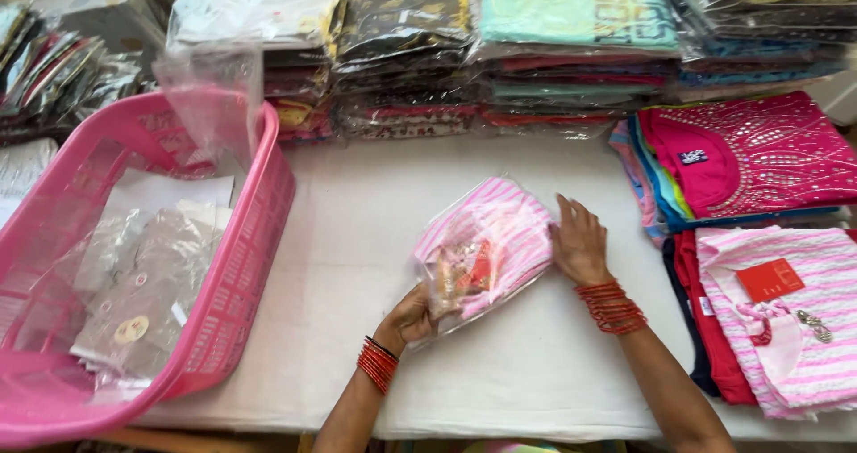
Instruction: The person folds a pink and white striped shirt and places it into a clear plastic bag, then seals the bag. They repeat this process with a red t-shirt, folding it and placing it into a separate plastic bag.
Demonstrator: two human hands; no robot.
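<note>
Packet (486, 248): I see it mid-table (357, 203), long axis running from near-left to far-right.
Left hand (411, 317): clamped on its near end.
Right hand (580, 243): flat, fingers spread against its right edge.

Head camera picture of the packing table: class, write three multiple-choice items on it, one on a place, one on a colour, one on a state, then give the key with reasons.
1. Where does the pink basket stand?
A. at the table's left
B. at the table's right
C. under the table

2. What colour are the stripes of the folded garment in the clear bag?
A. blue and white
B. pink and white
C. green and black

3. How is the bagged garment handled?
A. untouched
B. by one hand
C. by both hands

Key: 1 A, it sits left of the white table. 2 B, pink and white bands show through the plastic. 3 C, the left hand grips its near end and the right hand rests against its side.
</note>
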